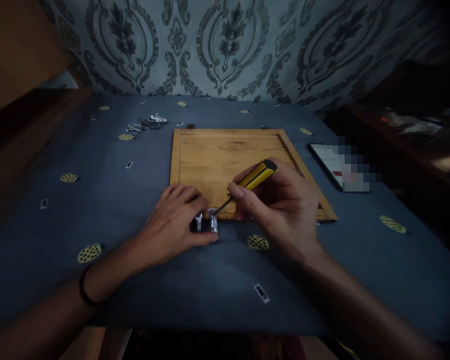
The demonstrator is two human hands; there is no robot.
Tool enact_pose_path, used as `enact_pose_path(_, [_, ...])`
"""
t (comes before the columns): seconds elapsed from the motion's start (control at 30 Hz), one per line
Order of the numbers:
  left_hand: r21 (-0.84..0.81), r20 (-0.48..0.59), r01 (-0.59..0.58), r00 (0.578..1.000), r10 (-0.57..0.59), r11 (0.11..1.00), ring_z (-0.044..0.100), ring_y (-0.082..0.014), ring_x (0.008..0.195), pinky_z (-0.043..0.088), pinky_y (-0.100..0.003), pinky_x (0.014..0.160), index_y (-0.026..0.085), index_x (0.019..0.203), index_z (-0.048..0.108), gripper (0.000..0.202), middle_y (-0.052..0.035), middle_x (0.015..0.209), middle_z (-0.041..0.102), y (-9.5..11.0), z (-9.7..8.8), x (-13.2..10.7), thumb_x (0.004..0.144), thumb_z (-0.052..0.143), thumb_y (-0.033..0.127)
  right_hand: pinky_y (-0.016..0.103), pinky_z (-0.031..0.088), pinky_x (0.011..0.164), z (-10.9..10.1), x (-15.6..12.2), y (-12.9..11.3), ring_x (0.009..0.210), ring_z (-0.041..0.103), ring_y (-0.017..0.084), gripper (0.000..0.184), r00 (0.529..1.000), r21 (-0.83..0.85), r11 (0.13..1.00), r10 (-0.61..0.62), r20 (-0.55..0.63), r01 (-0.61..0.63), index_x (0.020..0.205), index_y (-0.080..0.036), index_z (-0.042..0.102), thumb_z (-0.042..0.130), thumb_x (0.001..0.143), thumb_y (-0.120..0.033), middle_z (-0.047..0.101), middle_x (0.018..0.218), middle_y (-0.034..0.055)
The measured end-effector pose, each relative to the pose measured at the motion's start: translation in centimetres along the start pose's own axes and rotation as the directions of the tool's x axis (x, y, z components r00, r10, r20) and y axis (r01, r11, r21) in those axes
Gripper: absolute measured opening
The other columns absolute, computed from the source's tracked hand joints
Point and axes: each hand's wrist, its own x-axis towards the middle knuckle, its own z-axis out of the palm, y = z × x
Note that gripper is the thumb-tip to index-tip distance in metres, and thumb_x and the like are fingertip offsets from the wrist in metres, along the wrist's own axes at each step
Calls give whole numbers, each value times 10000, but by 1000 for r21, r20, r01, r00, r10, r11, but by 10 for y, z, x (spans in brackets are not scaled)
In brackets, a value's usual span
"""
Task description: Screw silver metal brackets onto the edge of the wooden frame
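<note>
Head view: right hand [281,207] grip tight around screwdriver [253,177], left hand [176,220] grip tight on metal fitting [207,223].

dim overall | centre lit, perhaps from above | corners dark | edges warped | phone pixelated

The desk [97,210] lies open on the near side of the left hand [176,222] and right hand [281,205], its cloth bearing only flat printed marks. The gap between them is filled by a metal fitting [207,222] pinched by the left hand and a screwdriver [253,177] slanting down from the right. Leftward a wide stretch runs free up to a cluster of metal parts [148,123] near the far edge. The wooden panel [228,155] fills the middle behind, its raised rim barring a flat sweep. A phone [328,162] lies just right of it.
</note>
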Motion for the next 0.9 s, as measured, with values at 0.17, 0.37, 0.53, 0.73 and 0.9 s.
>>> enact_pose_path(0.17, [10,-3,10,1000,-10,1000,591,-277,1063,454,-459,997,206,978,679,395,-50,1071,659,1,0,0,783,855,501,238,565,494,-12,5,-9,512,644,109,238,982,-9,998,56,181,-56,1014,-222,741,793,873,-406,694,724,-27])
enact_pose_path(0.37, [-18,-1,4,1000,-4,1000,596,-280,1081,463,-455,984,208,999,682,362,-53,1087,663,1,0,-1,809,841,471,250,494,479,-3,3,-5,522,598,109,267,987,-50,998,-23,158,31,787,-208,710,828,832,-443,653,689,-20])
enact_pose_path(0.53, [-16,-45,-5,999,4,1000,597,-276,1054,465,-454,973,220,993,674,346,-42,1046,659,0,2,-2,821,822,481,264,480,487,15,-4,3,552,556,118,323,991,-138,982,-133,-33,127,720,-225,634,851,806,-449,585,679,-24])
enact_pose_path(0.73, [19,-15,1,1000,-1,1000,593,-265,1027,467,-435,963,204,950,665,391,-43,1044,653,0,0,0,789,849,508,250,446,365,6,-1,-7,427,513,98,400,965,-30,996,-85,-248,80,730,-254,603,823,786,-583,576,641,-40])
enact_pose_path(0.9, [27,-17,-4,1000,4,1000,592,-268,1031,465,-440,973,195,972,675,413,-46,1044,656,0,0,0,785,853,517,244,467,373,2,1,-6,434,531,93,388,982,-32,998,-52,-183,47,704,-249,627,890,726,-532,590,651,-39])
